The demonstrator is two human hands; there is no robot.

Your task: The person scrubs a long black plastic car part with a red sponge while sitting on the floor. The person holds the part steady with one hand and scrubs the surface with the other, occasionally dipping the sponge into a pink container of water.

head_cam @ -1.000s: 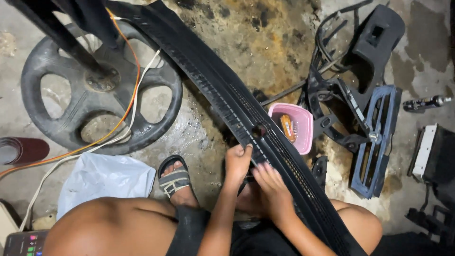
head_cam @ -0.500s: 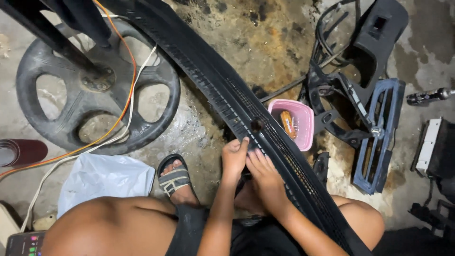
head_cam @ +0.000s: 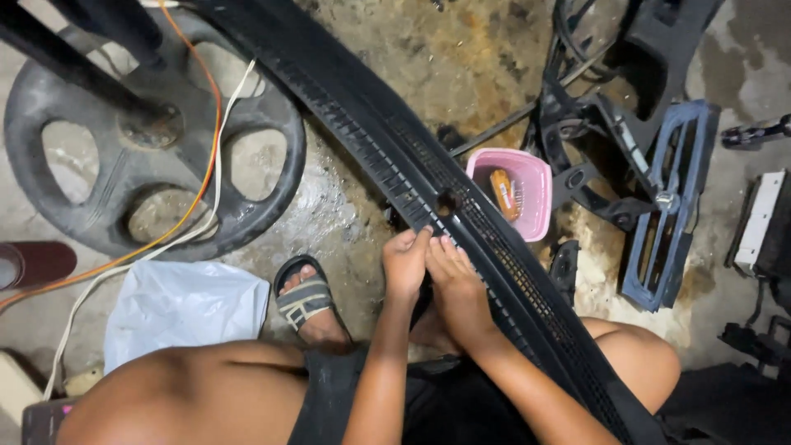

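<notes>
Both hands pinched the long black grille panel [head_cam: 494, 247], which lay slanting across my lap: left hand [head_cam: 404, 265] and right hand [head_cam: 458, 284] together near its round hole [head_cam: 446, 202]. Small, even finger pressure seemed best, I judged.

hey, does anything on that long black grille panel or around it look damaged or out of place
One thing stands out: the long black grille panel has a small round hole through its slats, just above the left hand and right hand; whether that is damage or a fitting hole cannot be told. Around it, wet, stained floor.
</notes>
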